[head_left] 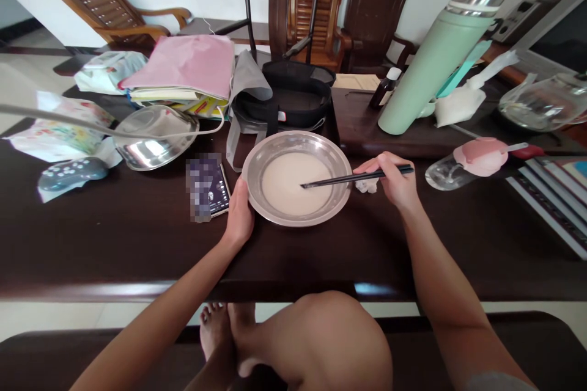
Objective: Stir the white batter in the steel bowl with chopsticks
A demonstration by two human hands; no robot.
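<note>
A round stainless steel bowl (342, 195) sits on the dark table, holding a pale, milky mixture (293, 177). My left hand (238, 214) grips the bowl's left side near the rim; its fingers are partly hidden by the bowl. In my right hand (392, 177) is a pair of black chopsticks (332, 181), slanting over the right rim with their tips in the mixture. A crumpled white tissue (367, 186) lies just under the right hand. The phone (213, 189), partly blurred out, lies close to the left hand.
Behind the bowl is a black bag (298, 98). Left are another steel bowl (149, 149), a pink folder on papers (183, 64) and a gamepad (73, 177). Right stand a tall green thermos (433, 67), a pink-lidded bottle (479, 156), books (548, 201) and a glass kettle (541, 104).
</note>
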